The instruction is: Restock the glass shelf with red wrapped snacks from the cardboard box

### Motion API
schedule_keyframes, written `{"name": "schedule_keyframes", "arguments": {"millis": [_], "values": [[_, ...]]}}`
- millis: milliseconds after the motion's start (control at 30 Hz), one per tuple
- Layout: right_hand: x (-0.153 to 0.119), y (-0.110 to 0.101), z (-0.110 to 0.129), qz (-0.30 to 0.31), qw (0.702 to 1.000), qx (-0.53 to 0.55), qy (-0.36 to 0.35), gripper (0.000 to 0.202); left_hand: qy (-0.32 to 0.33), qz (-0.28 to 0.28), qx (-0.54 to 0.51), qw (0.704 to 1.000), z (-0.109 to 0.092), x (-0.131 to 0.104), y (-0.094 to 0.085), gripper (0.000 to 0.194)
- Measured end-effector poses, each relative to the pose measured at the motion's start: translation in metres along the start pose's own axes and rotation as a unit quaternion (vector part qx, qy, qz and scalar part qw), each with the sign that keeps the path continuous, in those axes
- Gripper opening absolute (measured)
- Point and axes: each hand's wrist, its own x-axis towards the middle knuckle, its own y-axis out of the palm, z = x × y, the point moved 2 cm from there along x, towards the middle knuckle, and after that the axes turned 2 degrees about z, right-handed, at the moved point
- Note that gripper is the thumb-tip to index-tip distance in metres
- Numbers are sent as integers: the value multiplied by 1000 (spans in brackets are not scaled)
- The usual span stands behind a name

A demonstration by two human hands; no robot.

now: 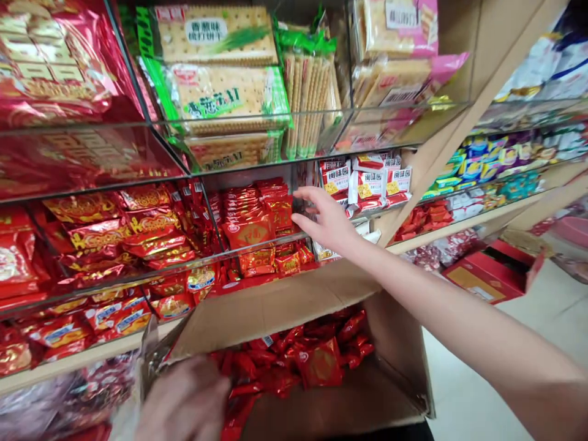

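My right hand [328, 220] reaches into a shelf compartment, thumb and forefinger apart, their tips against the right edge of the upright red snack packets [279, 211]. No packet shows within its grasp. More red packets stand in a row beside them, and a flatter one [248, 233] leans in front. Below, an open cardboard box [280, 300] holds a loose heap of red packets [319, 364]. Over the box's left side is my left hand [186, 401], smeared by motion. Its fingers and anything in them cannot be made out.
A clear divider strip [257, 248] runs along the compartment's front. Green-wrapped crackers [220, 92] fill the shelf above. White-and-red packets [370, 184] sit right of my hand. A slanting wooden shelf post [459, 147] and a red carton [491, 272] are at the right.
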Motion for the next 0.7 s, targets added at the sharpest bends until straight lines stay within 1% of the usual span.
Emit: {"name": "schedule_keyframes", "arguments": {"millis": [33, 67, 100, 133, 167, 200, 267, 333, 367, 400, 467, 533, 567, 600, 633, 667, 700], "values": [[-21, -11, 11, -8, 999, 22, -27, 29, 74, 69, -12, 995, -6, -11, 9, 14], [-44, -20, 21, -11, 999, 37, -37, 24, 87, 133, -9, 987, -9, -21, 21, 19], [-68, -27, 29, -2, 998, 49, -38, 19, 63, 214, -15, 975, -8, -29, 37, 25], [-91, -31, 35, 4, 998, 58, -23, 15, -6, 276, -1, 961, -3, -34, 54, 30], [-112, -33, 38, 11, 998, 63, 1, 15, -55, 289, 27, 956, 3, -36, 70, 32], [-131, -33, 39, 20, 997, 68, 26, 15, -89, 288, 48, 952, 10, -37, 86, 34], [-159, -29, 38, 33, 994, 76, 67, 17, -142, 297, 79, 941, 26, -33, 113, 24], [-178, -23, 35, 28, 993, 79, 78, 17, -172, 304, 93, 932, 39, -29, 130, 17], [-184, -20, 34, 21, 993, 78, 82, 18, -179, 306, 94, 930, 43, -26, 134, 16], [-189, -18, 34, 14, 993, 78, 86, 18, -181, 305, 91, 930, 45, -25, 135, 17], [-199, -13, 34, 13, 990, 92, 105, 16, -171, 301, 75, 935, 43, -22, 127, 14], [-209, -5, 34, 33, 981, 127, 145, 13, -147, 292, 44, 944, 32, -20, 110, 11], [-213, 1, 34, 45, 972, 147, 176, 11, -132, 285, 25, 949, 23, -20, 100, 12], [-217, 7, 33, 58, 960, 171, 215, 11, -116, 276, 5, 954, 14, -19, 90, 13], [-220, 15, 33, 70, 941, 202, 263, 14, -99, 264, -15, 959, 3, -18, 80, 15], [-223, 22, 32, 80, 913, 243, 319, 19, -80, 249, -36, 965, -7, -17, 70, 15], [-224, 30, 32, 92, 873, 294, 378, 26, -53, 222, -66, 971, -18, -16, 62, 17]]}}
